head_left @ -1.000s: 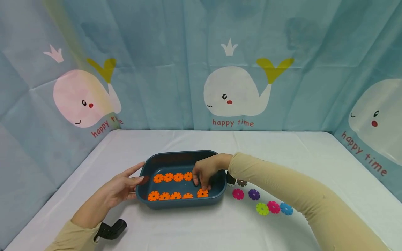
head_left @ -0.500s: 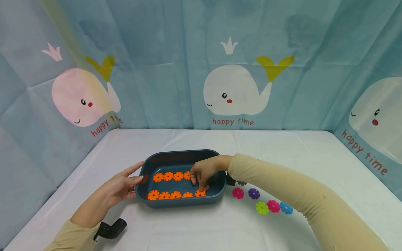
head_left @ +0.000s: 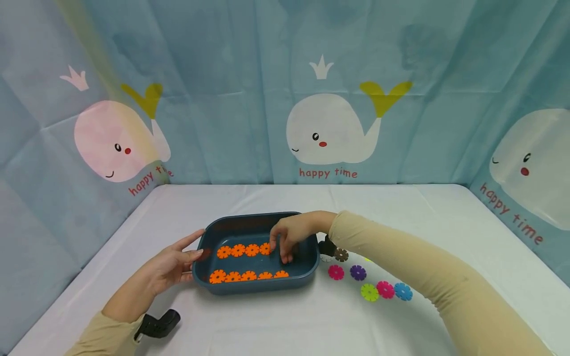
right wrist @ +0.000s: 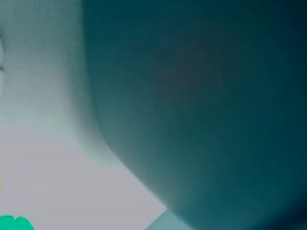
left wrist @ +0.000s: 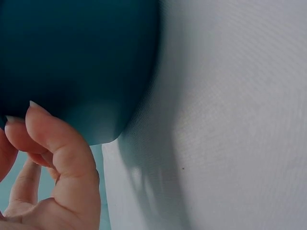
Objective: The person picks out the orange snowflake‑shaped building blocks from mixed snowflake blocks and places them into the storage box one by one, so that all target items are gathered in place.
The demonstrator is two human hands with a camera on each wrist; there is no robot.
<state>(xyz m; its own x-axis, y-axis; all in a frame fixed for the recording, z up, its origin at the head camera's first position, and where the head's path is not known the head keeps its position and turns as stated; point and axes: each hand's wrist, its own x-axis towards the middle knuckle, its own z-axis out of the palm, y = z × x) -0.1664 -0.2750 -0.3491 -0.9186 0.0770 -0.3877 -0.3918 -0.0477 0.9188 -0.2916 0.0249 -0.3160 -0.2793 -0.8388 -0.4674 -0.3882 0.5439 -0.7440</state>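
Note:
A dark blue plastic basin (head_left: 256, 286) stands on the white-covered table. My left hand (head_left: 165, 269) holds its left end, thumb at the rim; the left wrist view shows curled fingers (left wrist: 67, 143) against the basin wall. Inside lie two rows of orange flower-shaped plastic discs: a far row (head_left: 238, 250) and a near row, partly hidden by the front wall, ending with a disc (head_left: 281, 274) at the right. Over the basin's right half, my right hand (head_left: 294, 235) hangs with loosely bent fingers, nothing visible in them. The right wrist view shows mostly the basin's outer wall (right wrist: 192, 120).
Right of the basin lie loose discs: pink (head_left: 336, 272), purple (head_left: 358, 272), yellow-green (head_left: 369, 292), blue (head_left: 403, 291) and brown (head_left: 341, 254), among others. My right sleeve (head_left: 401, 257) passes over that side. A whale-print curtain (head_left: 240, 138) hangs behind the table.
My right hand has let go of the orange disc at the near row's right end and lifted slightly off it. That disc has shifted a little left. My left hand stays on the basin.

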